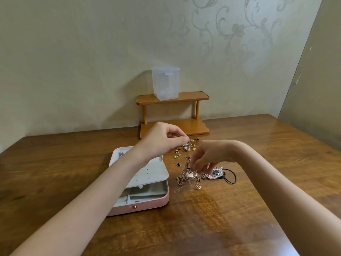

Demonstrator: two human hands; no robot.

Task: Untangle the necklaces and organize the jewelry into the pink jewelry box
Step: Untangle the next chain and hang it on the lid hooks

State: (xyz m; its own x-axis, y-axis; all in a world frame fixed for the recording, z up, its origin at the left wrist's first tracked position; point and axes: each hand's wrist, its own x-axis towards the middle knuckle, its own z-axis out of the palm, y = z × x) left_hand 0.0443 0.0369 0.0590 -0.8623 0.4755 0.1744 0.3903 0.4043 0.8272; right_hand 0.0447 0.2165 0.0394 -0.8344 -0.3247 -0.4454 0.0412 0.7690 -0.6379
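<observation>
Necklaces (188, 177): a knotted heap of fine gold-toned chains and pendants is seen on the wooden bench (239, 209), just to the right of the pink jewelry box (147, 205).
Silver piece (212, 174): a sparkly feathered ornament with a black cord (231, 177) is seen touching the right side of the heap.
Loose pieces (182, 152): small earrings and rings are scattered on the bench behind the heap.
Pink jewelry box: it is open, a white perforated tray is swung up, and grey compartments are shown beneath; something small is seen in the far compartment, too small to name.
Left hand (162, 141): it is raised above the heap, with thumb and forefinger pinched on what appears to be one thin chain running down towards the tangle.
Right hand (206, 159): it is lowered to the heap with fingers curled; the tips seem to pick at a strand, though the exact hold cannot be told.
Step judged: one chain is being teased free.
Advice: the lifted chain should be kept lightly taut, the knot loosened rather than pulled, and the heap pinned so the scattered pieces are not dragged.
Background: a small wooden shelf (173, 115) with a clear plastic container (166, 83) stands against the wall.
</observation>
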